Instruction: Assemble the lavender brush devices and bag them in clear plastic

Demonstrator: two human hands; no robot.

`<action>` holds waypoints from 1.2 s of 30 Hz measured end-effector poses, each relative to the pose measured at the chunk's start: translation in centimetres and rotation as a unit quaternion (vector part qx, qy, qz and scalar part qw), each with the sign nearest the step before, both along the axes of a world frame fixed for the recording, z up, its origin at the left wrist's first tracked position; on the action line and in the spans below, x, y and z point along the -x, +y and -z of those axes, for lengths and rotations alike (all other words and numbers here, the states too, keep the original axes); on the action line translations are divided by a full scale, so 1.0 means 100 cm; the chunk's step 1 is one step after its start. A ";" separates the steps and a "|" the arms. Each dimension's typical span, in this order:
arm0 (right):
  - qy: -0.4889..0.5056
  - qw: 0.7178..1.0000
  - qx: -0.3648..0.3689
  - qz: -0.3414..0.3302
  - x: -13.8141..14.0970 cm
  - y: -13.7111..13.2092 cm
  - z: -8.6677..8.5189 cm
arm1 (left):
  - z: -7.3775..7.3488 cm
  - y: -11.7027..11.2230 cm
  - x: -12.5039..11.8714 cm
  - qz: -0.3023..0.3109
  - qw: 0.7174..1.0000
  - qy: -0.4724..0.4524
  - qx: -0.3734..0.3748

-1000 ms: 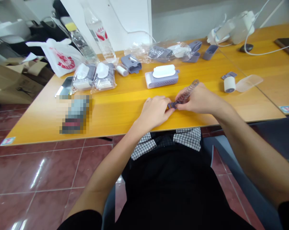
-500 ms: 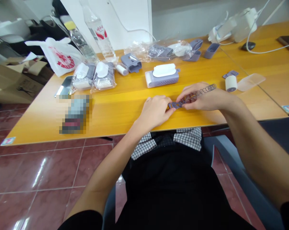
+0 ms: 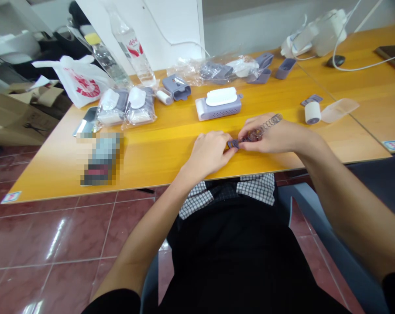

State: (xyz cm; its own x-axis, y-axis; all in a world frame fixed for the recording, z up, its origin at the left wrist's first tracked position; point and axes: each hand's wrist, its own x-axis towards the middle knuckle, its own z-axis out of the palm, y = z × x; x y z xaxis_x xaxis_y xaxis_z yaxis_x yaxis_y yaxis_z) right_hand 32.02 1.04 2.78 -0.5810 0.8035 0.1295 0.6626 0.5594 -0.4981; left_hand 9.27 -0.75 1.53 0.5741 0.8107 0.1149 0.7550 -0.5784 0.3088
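Close to the table's front edge, my left hand (image 3: 211,152) pinches a small purple plastic piece (image 3: 232,144) between thumb and fingers. My right hand (image 3: 266,135) is closed round a metal coil spring (image 3: 272,122), whose free end sticks out above the hand toward the upper right. The spring's other end meets the purple piece between my fingertips; the exact join is too small to make out. Beyond my hands lies a purple case (image 3: 218,112) with a white bristled brush head (image 3: 221,97) on top.
Right of my hands are a white roll (image 3: 312,113), a clear plastic sleeve (image 3: 340,109) and a flat purple part (image 3: 311,100). Behind are bagged purple parts (image 3: 217,72), a purple housing (image 3: 177,87) and bottles (image 3: 135,54). Two wrapped units (image 3: 140,104) and a phone (image 3: 86,122) lie left.
The spring looks shorter and its free end has drawn in toward my right hand. My hands stay together in nearly the same spot. The whole view has shifted slightly.
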 end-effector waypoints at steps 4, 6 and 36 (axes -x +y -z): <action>0.001 1.000 0.005 0.009 0.003 0.000 0.000 | 0.001 0.000 0.000 0.003 1.000 0.000 -0.003; 0.000 1.000 0.011 0.003 0.003 0.001 0.000 | 0.001 0.000 0.000 0.004 1.000 0.001 -0.001; -0.138 0.988 -0.001 -0.066 0.009 0.006 -0.013 | 0.000 0.002 0.000 0.004 1.000 -0.001 0.008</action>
